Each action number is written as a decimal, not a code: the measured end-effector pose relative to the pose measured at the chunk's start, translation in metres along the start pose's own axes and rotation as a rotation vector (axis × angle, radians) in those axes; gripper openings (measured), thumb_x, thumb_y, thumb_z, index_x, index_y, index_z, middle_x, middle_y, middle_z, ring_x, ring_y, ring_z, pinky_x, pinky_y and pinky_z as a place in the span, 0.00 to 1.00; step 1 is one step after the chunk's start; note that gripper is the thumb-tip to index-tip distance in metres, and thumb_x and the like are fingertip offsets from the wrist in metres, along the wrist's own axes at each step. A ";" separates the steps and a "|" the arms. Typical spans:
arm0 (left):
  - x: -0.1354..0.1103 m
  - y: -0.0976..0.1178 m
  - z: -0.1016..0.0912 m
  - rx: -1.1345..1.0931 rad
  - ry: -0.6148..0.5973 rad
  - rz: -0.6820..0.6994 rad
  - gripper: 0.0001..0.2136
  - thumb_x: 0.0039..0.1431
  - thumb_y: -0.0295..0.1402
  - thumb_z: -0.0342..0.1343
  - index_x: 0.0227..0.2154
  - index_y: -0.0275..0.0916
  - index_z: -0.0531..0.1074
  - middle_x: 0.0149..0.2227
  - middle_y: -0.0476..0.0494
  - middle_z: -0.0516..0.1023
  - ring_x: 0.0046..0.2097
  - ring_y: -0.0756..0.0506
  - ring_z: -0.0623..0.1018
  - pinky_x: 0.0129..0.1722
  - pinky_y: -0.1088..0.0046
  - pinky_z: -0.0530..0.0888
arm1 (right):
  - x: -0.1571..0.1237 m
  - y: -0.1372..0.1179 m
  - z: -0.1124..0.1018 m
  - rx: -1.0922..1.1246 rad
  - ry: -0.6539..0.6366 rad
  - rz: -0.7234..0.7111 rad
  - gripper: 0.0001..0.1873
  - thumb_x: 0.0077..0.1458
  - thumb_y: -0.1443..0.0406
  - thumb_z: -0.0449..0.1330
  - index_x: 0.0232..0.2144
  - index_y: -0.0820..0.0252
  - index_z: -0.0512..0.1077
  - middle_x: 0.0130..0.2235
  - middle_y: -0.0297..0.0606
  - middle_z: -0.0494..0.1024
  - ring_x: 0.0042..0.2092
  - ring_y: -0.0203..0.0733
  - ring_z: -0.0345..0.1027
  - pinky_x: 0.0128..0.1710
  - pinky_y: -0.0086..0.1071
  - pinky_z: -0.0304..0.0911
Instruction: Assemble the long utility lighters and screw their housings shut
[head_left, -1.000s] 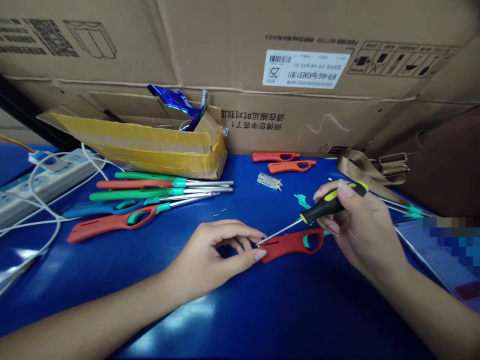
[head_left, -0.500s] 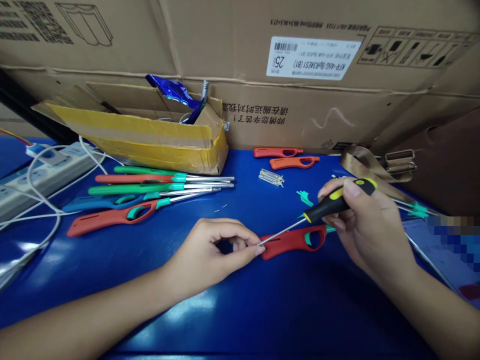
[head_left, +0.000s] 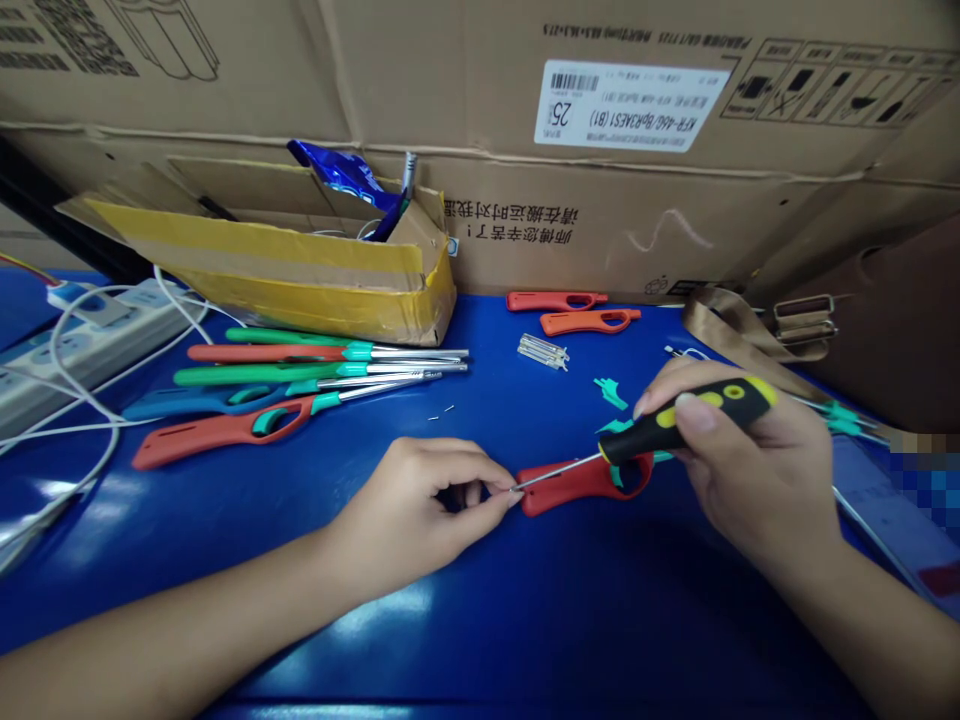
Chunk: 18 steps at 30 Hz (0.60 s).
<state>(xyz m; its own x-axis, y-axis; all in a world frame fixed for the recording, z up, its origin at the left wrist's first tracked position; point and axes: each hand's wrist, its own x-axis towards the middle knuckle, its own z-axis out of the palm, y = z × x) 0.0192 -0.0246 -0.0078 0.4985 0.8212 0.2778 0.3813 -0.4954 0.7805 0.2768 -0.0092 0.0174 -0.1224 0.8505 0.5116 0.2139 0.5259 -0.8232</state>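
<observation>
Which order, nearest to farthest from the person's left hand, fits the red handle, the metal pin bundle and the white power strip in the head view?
1. red handle, right by the fingertips of the left hand, under the screwdriver held by the right hand.
2. metal pin bundle, farther back, right of centre.
3. white power strip, far left edge.

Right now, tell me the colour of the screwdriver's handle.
The screwdriver handle is black with yellow patches; head view.

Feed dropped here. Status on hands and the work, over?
Right hand grips screwdriver. Left hand pinches at its tip, against red lighter handle. Loose teal parts lie just behind.
</observation>
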 end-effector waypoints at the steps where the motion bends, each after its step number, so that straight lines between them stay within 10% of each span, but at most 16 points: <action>1: -0.001 -0.002 -0.001 0.045 -0.008 0.033 0.04 0.62 0.25 0.62 0.35 0.35 0.82 0.29 0.48 0.81 0.27 0.53 0.76 0.28 0.80 0.72 | 0.000 -0.002 0.000 -0.029 -0.051 -0.069 0.06 0.65 0.64 0.60 0.36 0.56 0.77 0.33 0.33 0.75 0.34 0.34 0.67 0.33 0.29 0.64; 12: -0.002 -0.010 -0.005 0.325 -0.095 0.248 0.06 0.67 0.26 0.56 0.38 0.36 0.79 0.35 0.45 0.83 0.37 0.47 0.81 0.38 0.72 0.77 | -0.002 -0.020 0.006 0.123 -0.440 -0.145 0.09 0.61 0.66 0.62 0.45 0.60 0.74 0.40 0.42 0.79 0.42 0.42 0.75 0.39 0.35 0.71; 18: 0.000 -0.005 -0.003 0.230 -0.092 0.108 0.13 0.61 0.27 0.61 0.49 0.40 0.76 0.42 0.48 0.81 0.37 0.50 0.79 0.35 0.75 0.76 | -0.012 -0.014 0.002 0.214 -0.235 -0.096 0.08 0.64 0.66 0.60 0.44 0.62 0.77 0.37 0.44 0.80 0.34 0.42 0.75 0.30 0.36 0.72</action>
<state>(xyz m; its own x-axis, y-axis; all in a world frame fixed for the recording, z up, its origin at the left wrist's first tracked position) 0.0149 -0.0218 -0.0099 0.6109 0.7359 0.2921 0.4836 -0.6389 0.5982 0.2734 -0.0265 0.0223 -0.3580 0.7622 0.5393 -0.0148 0.5729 -0.8195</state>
